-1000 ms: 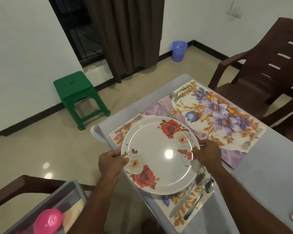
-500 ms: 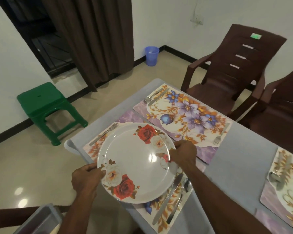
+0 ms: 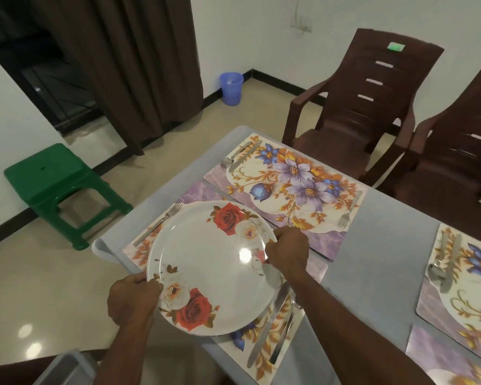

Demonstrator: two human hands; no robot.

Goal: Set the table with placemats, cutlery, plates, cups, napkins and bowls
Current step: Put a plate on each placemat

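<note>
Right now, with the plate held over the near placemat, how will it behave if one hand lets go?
The plate looks stiff and probably light. It is wide and glossy, so it could tip and slide from one hand. The left hand and right hand pinch opposite rims, which likely keeps it level.

The round white rose-printed plate (image 3: 211, 268), gripped at its left and right rims by both hands, covers most of the near floral placemat (image 3: 264, 354), hemmed by a steel fork (image 3: 158, 224) on its left and a steel knife (image 3: 268, 326) and spoon (image 3: 282, 343) on its right. The far floral placemat (image 3: 286, 190) lies bare in the middle, with cutlery only at its ends, and a strip of bare grey tabletop (image 3: 378, 262) runs open to the right of it.
</note>
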